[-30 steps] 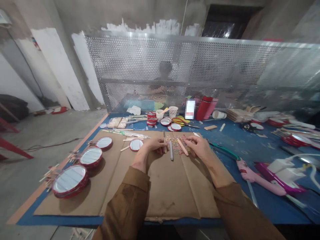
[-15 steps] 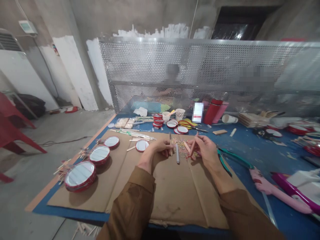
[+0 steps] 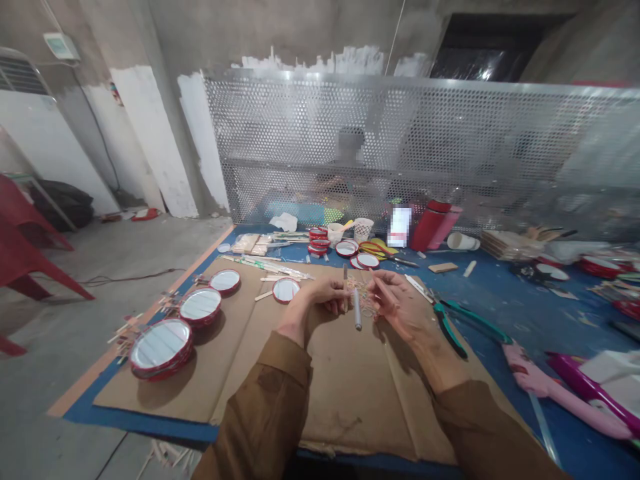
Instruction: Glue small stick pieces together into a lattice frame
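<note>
My left hand [image 3: 327, 293] is closed, its fingertips pinching a thin upright wooden stick [image 3: 345, 283]. Across from it, my right hand [image 3: 400, 307] is curled around a slim reddish-brown stick [image 3: 384, 289], which slants down to the right. Between the hands a grey marker-like pen [image 3: 357, 310] lies on the cardboard sheet [image 3: 350, 387]. Beside and behind it spreads a loose pile of small coloured rubber bands [image 3: 367, 307], partly covered by my fingers. A round red-rimmed disc with a pale face [image 3: 286, 291] lies left of my left hand.
Stacks of red-rimmed discs [image 3: 161, 343] with sticks run along the cardboard's left side. Green-handled pliers [image 3: 450, 330] and a pink glue gun [image 3: 540, 380] lie at the right. Paper cups [image 3: 363, 230], a phone [image 3: 399, 227] and a red bottle [image 3: 430, 225] stand before a perforated metal screen [image 3: 290, 133].
My right hand has shifted slightly left, closer to the left hand, and its stick has turned to slant the other way. A pale stick now shows by the pliers. My left hand barely moves.
</note>
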Demonstrator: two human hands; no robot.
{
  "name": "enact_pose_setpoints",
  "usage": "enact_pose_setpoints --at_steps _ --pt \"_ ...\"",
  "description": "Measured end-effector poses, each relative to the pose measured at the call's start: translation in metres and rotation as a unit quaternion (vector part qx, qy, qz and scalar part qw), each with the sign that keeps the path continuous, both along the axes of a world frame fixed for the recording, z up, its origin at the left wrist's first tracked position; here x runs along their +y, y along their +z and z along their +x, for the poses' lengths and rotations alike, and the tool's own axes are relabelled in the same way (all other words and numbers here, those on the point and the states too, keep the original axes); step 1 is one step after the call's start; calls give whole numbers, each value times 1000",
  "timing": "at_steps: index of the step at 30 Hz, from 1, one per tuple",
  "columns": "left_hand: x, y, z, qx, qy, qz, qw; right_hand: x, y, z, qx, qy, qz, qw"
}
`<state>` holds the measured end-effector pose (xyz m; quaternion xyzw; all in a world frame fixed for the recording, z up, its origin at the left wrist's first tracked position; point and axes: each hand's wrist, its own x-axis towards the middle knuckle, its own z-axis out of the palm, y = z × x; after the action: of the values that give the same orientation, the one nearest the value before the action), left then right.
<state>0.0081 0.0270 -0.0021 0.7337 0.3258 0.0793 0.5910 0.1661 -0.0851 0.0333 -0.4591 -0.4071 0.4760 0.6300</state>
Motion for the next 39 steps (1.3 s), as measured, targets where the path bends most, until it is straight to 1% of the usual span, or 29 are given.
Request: enact_pose_setpoints --at_steps 3,7,9,12,14,17,21,26,29,32,36,39 --pt "-1 1 1 -4 -7 8 1000 2 -4 -5 -16 -6 22 1000" --pt "-3 0 1 -18 18 14 1000 7 -16 -14 -87 -23 37 995" --pt "-4 -1 1 -26 20 7 999 11 -20 -20 -74 -29 36 996" --pt "-3 -2 1 -32 9 -3 999 17 -22 -26 -12 -35 28 999" --pt "-2 -1 0 -28 9 0 1000 19 -22 -28 13 -43 15 999" --pt "-1 -2 1 -16 15 2 1000 21 -23 -28 7 -67 -4 998" --pt "0 -4 1 -30 21 -2 999 20 -22 -31 3 -96 -30 995" --pt "3 -9 1 -30 18 1 999 21 -25 -31 10 -110 -24 994" --pt "5 -12 1 -44 4 -3 999 21 -28 -30 -34 -116 -7 993" --pt "6 -13 1 -64 0 -12 998 17 -29 -31 -125 -118 14 985" --pt "4 -9 2 -55 13 -18 998 14 -28 -32 -241 -110 33 964" --pt "2 -5 3 -46 14 -32 998 15 -29 -31 -276 -107 39 954"
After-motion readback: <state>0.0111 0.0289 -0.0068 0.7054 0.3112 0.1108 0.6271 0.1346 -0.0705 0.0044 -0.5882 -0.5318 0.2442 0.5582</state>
